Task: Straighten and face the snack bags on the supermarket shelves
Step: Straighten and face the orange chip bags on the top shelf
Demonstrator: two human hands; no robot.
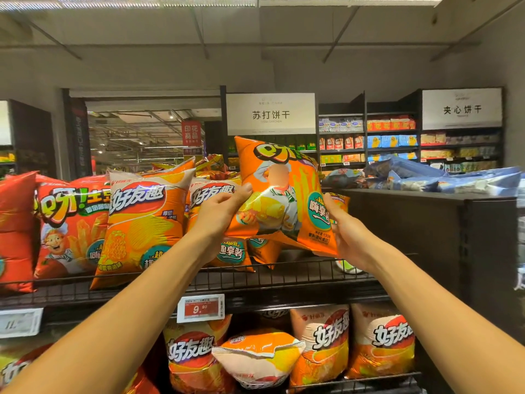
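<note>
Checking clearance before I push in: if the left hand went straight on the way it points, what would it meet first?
Probably the orange bag that the left hand already grips; behind it, likely the shelved bags, though depth is unclear.

Snack bag (281, 191) held between left hand (220, 211) and right hand (345, 237) above the wire shelf (298, 275), standing bags (142, 220) to its left, price tag (201, 308) below, more bags (321, 342) on the lower shelf.

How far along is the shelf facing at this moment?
Midway. Done: the red bag and the orange-and-white bag on the upper shelf stand facing front. In hand: the left hand and right hand grip a tilted orange bag. Left: a bag lying flat on the shelf below.
</note>
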